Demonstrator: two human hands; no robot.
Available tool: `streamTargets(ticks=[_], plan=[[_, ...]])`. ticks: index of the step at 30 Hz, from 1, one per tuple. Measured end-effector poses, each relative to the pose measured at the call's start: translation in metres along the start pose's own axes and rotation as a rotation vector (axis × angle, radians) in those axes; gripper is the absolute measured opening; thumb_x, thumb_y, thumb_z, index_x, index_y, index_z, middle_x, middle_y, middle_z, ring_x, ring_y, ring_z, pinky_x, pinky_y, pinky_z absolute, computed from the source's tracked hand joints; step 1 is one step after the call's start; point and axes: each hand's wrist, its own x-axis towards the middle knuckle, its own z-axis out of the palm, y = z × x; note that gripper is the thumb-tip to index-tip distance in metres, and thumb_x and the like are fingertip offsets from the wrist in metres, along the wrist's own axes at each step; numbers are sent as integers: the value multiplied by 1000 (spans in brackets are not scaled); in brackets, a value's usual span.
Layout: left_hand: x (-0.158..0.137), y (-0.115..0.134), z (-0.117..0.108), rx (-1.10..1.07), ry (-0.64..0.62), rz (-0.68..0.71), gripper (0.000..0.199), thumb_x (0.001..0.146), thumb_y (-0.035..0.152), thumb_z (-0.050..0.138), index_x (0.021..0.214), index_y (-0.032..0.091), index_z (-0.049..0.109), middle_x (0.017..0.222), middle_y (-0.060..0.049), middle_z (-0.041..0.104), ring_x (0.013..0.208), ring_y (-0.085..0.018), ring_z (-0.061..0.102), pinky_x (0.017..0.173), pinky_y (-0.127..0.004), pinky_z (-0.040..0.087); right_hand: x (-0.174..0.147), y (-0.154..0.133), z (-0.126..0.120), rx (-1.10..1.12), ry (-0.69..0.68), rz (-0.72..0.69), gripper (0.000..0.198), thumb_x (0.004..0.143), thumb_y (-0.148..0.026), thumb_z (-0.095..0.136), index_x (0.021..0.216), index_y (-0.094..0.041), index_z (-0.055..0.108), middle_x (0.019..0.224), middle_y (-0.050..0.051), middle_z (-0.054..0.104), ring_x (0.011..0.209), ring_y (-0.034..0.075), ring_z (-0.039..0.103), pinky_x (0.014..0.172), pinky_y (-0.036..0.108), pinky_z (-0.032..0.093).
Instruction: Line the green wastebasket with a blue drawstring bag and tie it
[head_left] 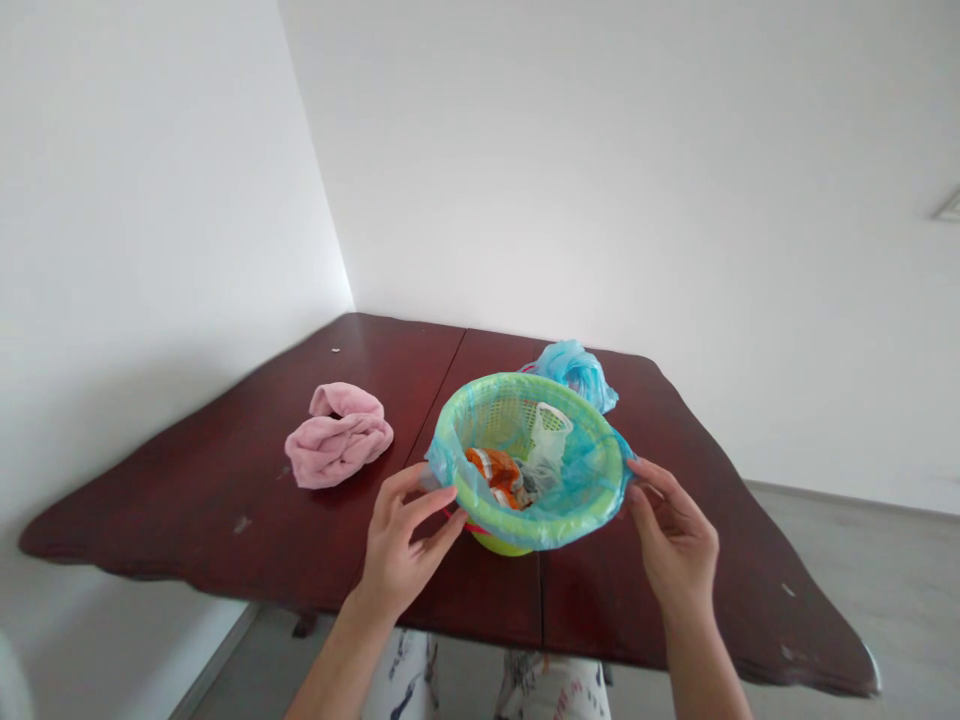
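A green plastic waste basket stands on the table near its front edge. A thin blue plastic bag lines it and folds over the rim. Inside lie an orange-and-white wrapper and some whitish, crumpled see-through plastic. My left hand is at the basket's left front rim, its fingers pinching the bag's edge there. On the right side, my right hand pinches a gathered bit of the bag's edge between thumb and fingers, just outside the rim.
The dark red wooden table reaches back to the white walls. On its left lies a crumpled pink cloth. Behind the basket sits a bunched-up heap of blue plastic bags. My legs are below the front edge.
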Motion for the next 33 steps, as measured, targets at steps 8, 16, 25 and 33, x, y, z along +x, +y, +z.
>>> streamTargets(ticks=[8, 16, 25, 33], plan=[[7, 12, 2, 29, 22, 86, 25, 107, 8, 86, 126, 24, 86, 130, -8, 73, 111, -19, 75, 94, -31, 72, 1, 4, -13, -371, -34, -349, 30, 109, -23, 82, 137, -32, 89, 136, 12, 83, 117, 29, 82, 93, 43, 70], [23, 14, -2, -18, 50, -50, 22, 109, 7, 79, 118, 26, 83, 124, -6, 74, 108, -20, 75, 97, -34, 67, 17, -28, -23, -430, -137, -381, 21, 111, -29, 77, 125, -33, 92, 122, 10, 85, 108, 31, 82, 96, 47, 68], [45, 66, 9, 41, -356, 89, 62, 99, 58, 99, 148, 28, 75, 144, -9, 86, 141, -34, 74, 146, -53, 26, 48, -66, 6, -418, -276, -295, 8, 104, -22, 80, 100, -28, 81, 95, 4, 72, 79, 22, 63, 70, 36, 49], [37, 109, 40, -77, -223, 38, 26, 107, 28, 92, 131, 32, 84, 119, 1, 93, 117, -27, 84, 151, -54, 22, 34, -77, 9, -392, -387, -287, 25, 99, -19, 84, 84, -26, 66, 85, 0, 60, 75, 19, 53, 65, 34, 41]])
